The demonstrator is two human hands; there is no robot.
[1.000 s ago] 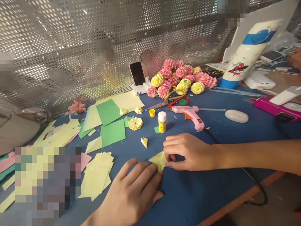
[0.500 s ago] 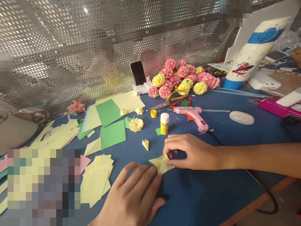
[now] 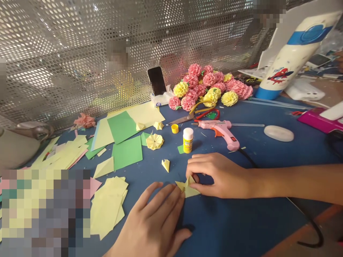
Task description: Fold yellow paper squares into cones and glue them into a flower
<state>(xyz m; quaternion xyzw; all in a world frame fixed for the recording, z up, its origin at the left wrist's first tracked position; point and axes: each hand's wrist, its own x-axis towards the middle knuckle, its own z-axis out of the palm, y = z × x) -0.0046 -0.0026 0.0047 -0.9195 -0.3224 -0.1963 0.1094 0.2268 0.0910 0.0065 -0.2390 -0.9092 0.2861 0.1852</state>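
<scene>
A small creased piece of yellow paper [image 3: 190, 190] lies on the blue table between my two hands. My right hand [image 3: 214, 175] pinches its upper right part between thumb and fingers. My left hand [image 3: 157, 214] is stretched out from the lower edge, fingers extended and thumb apart, with its fingertips at the paper's left side. Just beyond them sits a small folded yellow paper cone [image 3: 165, 165]. Past my right hand, a glue stick [image 3: 188, 141] with a white top stands upright. To its left rests a pleated yellow paper round [image 3: 154, 141].
Stacked yellow papers [image 3: 108, 203] and green sheets [image 3: 128, 153] cover the left. Scissors [image 3: 184, 118], a pink glue gun [image 3: 219, 129] and a white oval object [image 3: 278, 133] lie behind my right hand. Paper flowers [image 3: 209, 85], a phone [image 3: 157, 81] and a bottle [image 3: 292, 60] stand farther back.
The paper's left part now stands folded up, where it lay flatter before. My right hand has stayed pinched on it, and my left fingertips have shifted slightly. The view has tilted a little.
</scene>
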